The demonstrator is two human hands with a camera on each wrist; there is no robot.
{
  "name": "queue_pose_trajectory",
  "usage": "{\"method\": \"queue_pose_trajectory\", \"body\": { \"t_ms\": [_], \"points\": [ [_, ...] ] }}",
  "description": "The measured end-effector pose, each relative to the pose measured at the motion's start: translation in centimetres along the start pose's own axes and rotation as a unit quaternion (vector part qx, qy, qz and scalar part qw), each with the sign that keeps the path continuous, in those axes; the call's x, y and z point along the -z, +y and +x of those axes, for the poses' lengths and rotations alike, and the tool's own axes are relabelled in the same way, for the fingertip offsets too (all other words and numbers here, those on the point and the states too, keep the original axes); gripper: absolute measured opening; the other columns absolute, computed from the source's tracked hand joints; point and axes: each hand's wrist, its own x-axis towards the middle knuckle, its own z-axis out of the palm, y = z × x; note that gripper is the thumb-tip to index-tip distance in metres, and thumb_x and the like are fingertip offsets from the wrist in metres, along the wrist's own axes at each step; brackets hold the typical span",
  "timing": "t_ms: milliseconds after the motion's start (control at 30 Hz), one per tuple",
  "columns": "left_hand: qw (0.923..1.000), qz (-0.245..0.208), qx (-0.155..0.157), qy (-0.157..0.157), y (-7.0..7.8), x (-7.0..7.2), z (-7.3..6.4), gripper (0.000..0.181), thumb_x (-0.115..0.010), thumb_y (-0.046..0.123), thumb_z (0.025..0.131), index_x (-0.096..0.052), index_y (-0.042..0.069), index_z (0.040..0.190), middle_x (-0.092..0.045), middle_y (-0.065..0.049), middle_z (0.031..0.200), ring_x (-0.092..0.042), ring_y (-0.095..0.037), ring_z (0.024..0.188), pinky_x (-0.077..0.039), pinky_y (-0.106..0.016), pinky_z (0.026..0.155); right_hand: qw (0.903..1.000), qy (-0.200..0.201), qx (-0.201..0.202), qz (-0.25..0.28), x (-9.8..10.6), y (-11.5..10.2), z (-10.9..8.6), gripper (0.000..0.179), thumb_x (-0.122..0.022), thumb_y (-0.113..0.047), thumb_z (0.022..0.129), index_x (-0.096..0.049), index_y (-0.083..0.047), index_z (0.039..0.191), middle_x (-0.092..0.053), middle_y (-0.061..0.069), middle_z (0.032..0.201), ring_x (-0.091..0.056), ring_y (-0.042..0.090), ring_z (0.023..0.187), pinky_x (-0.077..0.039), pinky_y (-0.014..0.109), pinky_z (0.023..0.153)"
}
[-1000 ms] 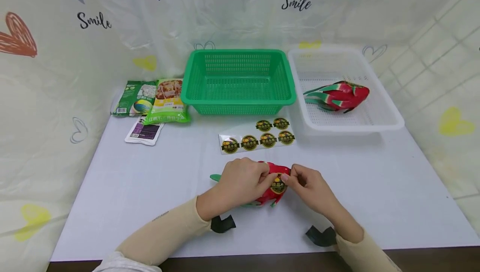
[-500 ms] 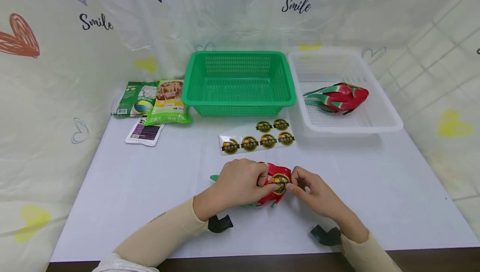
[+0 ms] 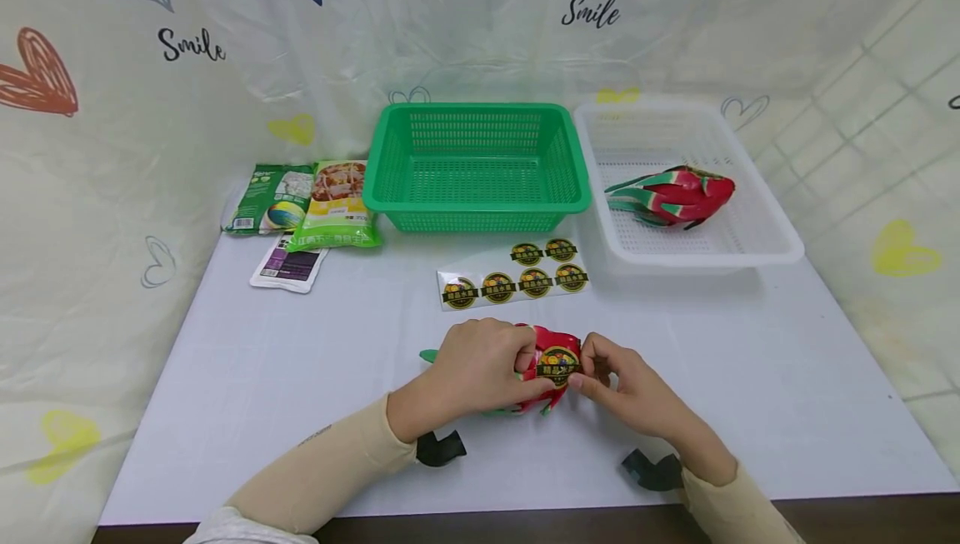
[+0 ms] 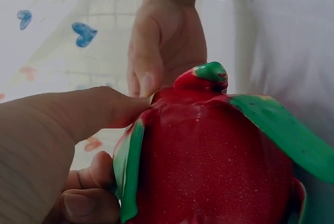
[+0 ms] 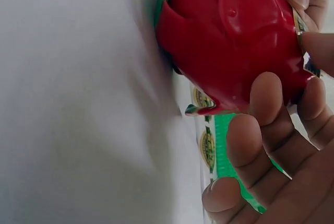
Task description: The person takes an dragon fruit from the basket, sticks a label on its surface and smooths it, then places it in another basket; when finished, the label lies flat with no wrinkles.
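Observation:
A red dragon fruit (image 3: 551, 339) with green-tipped scales lies on the table before me, partly covered by my left hand (image 3: 480, 365). That hand grips it from the leafy side, its thumb along the lower left edge of a round black-and-gold sticker (image 3: 558, 364) on the skin. My right hand (image 3: 628, 381) is at the fruit's other end, thumb and index finger at the sticker's right edge. In the right wrist view this edge of the sticker (image 5: 311, 66) stands slightly off the skin, and the other fingertips (image 5: 244, 135) are spread beside the fruit (image 5: 224, 41).
Beyond the hands lies a sheet of round stickers (image 3: 513, 279). Behind it stand a green basket (image 3: 477, 221) and a white basket (image 3: 705, 259) with a second dragon fruit (image 3: 678, 196) in it. Several food packets (image 3: 336, 211) lie at the back left.
The right thumb has slid slightly down along the sticker's edge. The sticker has turned a little and more of its face shows. My left hand keeps its hold on the dragon fruit.

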Motion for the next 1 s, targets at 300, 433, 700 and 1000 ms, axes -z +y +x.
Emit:
{"method": "queue_pose_trajectory", "body": {
  "t_ms": [300,433,700,1000],
  "points": [
    [0.9996,-0.014,-0.014,-0.019,-0.11,0.47,0.15,0.044,-0.078,0.048,0.089,-0.049,0.025,0.067,-0.042,0.014,0.054,-0.04,-0.001,0.051,-0.027,-0.018,0.044,1.0,-0.006,0.004,0.001,0.37,-0.19,-0.06,0.026,-0.073,-0.011,0.097,-0.049,-0.017,0.089,-0.054,-0.007,0.082,-0.05,0.007,0.071,-0.043,0.027,0.06],
    [0.9993,-0.022,-0.019,-0.022,-0.28,0.69,0.04,0.039,-0.077,0.042,0.09,-0.05,0.025,0.067,-0.045,0.014,0.055,-0.042,-0.002,0.051,-0.029,-0.019,0.044,0.9999,-0.01,-0.005,0.006,0.26,-0.29,-0.09,0.026,-0.074,-0.012,0.097,-0.049,-0.017,0.088,-0.053,-0.006,0.082,-0.051,0.009,0.072,-0.043,0.029,0.06],
    [0.9994,-0.023,-0.023,-0.011,-0.38,0.54,-0.27,0.034,-0.072,0.032,0.09,-0.05,0.026,0.066,-0.043,0.015,0.054,-0.04,-0.001,0.05,-0.027,-0.018,0.044,0.9997,-0.01,-0.019,0.01,-0.04,-0.26,-0.21,0.025,-0.073,-0.015,0.098,-0.05,-0.018,0.088,-0.054,-0.006,0.081,-0.052,0.009,0.071,-0.043,0.027,0.06],
    [0.9993,-0.026,-0.027,0.004,-0.43,0.23,-0.33,0.034,-0.072,0.03,0.089,-0.049,0.027,0.064,-0.043,0.017,0.053,-0.04,0.0,0.05,-0.028,-0.019,0.043,0.9998,-0.004,-0.019,0.003,-0.02,-0.6,-0.54,0.024,-0.074,-0.017,0.097,-0.052,-0.019,0.089,-0.056,-0.008,0.081,-0.052,0.008,0.072,-0.044,0.03,0.061]
  ]
}}
